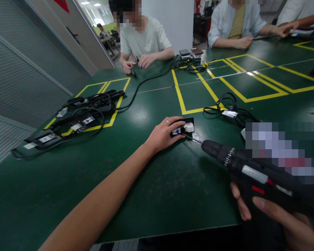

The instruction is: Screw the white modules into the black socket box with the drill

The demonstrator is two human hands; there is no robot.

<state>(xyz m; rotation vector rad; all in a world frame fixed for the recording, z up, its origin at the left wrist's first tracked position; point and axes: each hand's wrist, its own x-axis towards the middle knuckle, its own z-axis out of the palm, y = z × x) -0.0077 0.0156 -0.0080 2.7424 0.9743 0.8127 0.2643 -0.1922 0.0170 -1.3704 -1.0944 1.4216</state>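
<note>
Black cables (101, 100) lying across yellow tape (114, 118), left; pale-shirted person (149, 40) opposite.

Light is moderate indoors, dimmer on the near side. Two ceiling lights (97, 5) glow at far left in a brighter room. The tabletop (136, 202) carries a soft, whitish glare left of centre, and sharp glints sit by the tape (267, 97) at far right. A faint shadow lies below the drill (261, 181). The left shutter (28, 62) slants and stretches toward the edge; the far background is soft, and coarse pixel blocks mask several patches.
</note>
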